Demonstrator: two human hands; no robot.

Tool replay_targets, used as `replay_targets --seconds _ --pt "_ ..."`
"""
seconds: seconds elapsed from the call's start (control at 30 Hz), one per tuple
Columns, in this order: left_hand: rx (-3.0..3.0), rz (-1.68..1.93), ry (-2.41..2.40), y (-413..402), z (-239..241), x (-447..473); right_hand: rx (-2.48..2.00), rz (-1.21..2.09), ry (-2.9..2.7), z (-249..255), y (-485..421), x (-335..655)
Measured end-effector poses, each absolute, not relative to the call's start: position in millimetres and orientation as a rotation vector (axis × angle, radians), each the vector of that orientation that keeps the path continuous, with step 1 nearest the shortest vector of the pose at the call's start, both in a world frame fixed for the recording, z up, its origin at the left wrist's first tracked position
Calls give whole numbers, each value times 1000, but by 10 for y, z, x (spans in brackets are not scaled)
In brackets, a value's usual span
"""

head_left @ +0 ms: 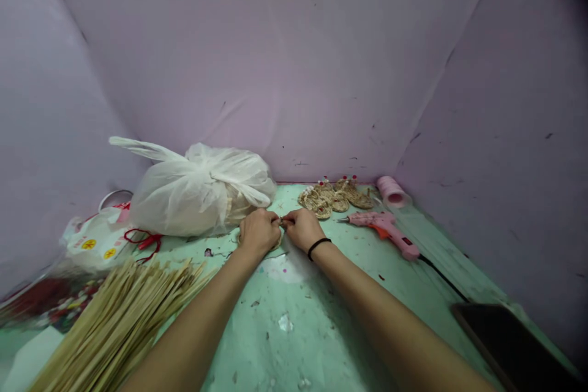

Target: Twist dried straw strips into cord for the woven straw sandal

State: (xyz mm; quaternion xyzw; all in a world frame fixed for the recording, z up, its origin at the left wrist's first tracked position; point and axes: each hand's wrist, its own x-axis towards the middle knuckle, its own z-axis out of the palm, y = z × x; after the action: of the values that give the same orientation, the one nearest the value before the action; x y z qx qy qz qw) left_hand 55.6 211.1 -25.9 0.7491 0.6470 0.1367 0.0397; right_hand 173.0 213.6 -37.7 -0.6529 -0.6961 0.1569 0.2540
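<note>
Fingertips [287, 217] of the left hand [259, 231] and right hand [304, 229] pinch a tiny indistinct item [281, 220] near a straw-coloured piece [277, 245], apparently delicate handwork whose next move needs steadiness.

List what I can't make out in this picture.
All in the head view:
Small item at the fingertips: too small, partly hidden by left hand and right hand.
Tan piece at the left hand: mostly covered by it.
White bag: contents veiled by cloudy plastic.
Dark slab: cut off by bottom edge.
Straw strips: near ends cut off there too.
Colored bits: blurred.
</note>
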Motion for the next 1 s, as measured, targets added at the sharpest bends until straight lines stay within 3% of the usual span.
replay_targets --seconds 0.5,0.8,1.0 --pt "2195 342 2010 2193 -214 516 -1976 218 -2076 -286 1973 1842" --pt "2127 404 2073 2218 -253 522 -2009 514 -2025 -85 2125 1919" --pt "2080 446 2067 2212 -282 499 -2057 928 -1968 104 2428 1996"
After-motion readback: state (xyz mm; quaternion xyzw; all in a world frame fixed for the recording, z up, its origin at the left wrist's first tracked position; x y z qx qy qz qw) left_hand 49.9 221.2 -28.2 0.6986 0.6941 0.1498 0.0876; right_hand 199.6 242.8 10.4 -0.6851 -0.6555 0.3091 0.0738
